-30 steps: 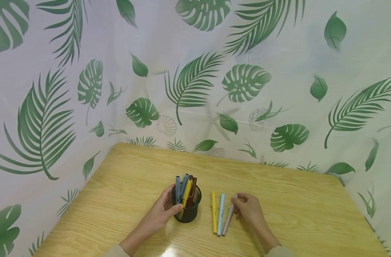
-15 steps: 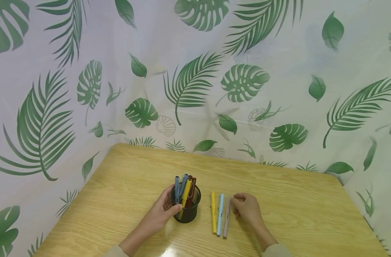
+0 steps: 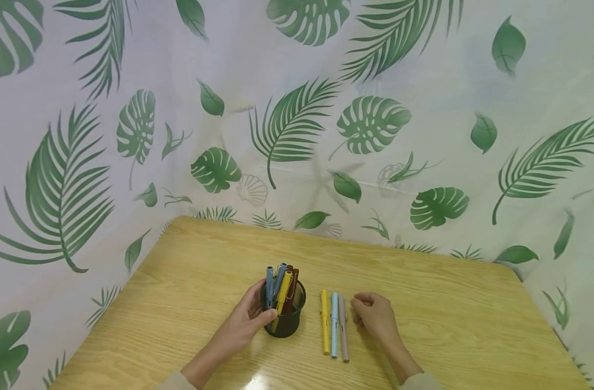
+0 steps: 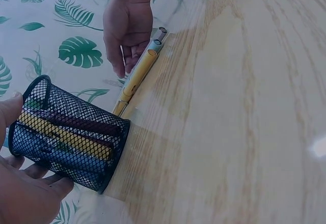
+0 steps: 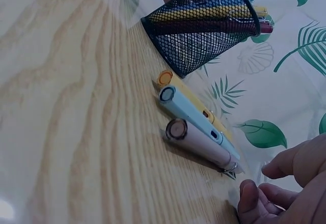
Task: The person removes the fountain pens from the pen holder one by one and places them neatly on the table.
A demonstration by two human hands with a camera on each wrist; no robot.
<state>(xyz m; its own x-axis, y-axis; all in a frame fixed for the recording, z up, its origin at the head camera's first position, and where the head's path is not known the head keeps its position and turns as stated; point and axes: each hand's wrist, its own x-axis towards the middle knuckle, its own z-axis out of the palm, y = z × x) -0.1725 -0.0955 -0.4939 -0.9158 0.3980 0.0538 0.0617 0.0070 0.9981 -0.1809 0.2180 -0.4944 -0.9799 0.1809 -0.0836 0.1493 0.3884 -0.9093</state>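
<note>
My left hand [image 3: 245, 319] grips a black mesh pen cup [image 3: 288, 326] from its left side, thumb across the front. Upright in the cup stand several pens: blue ones [image 3: 270, 287], a yellow one [image 3: 283, 292] and dark red ones [image 3: 292, 292]. To the right of the cup a yellow pen [image 3: 324, 322], a light blue pen [image 3: 334, 325] and a mauve pen [image 3: 343, 329] lie side by side on the table. Just right of the mauve pen's clip end is my right hand [image 3: 377, 317], fingers loosely bent and holding nothing; the right wrist view shows a gap to the pen.
The wooden table [image 3: 219, 260] carries the cup and pens. Behind and to the left hangs a white cloth [image 3: 297, 200] with green leaf prints, meeting the table's back edge.
The mauve pen has swung from slanted to nearly parallel with the light blue pen and now lies close to it. My right hand has let go of it. The left hand stays on the cup.
</note>
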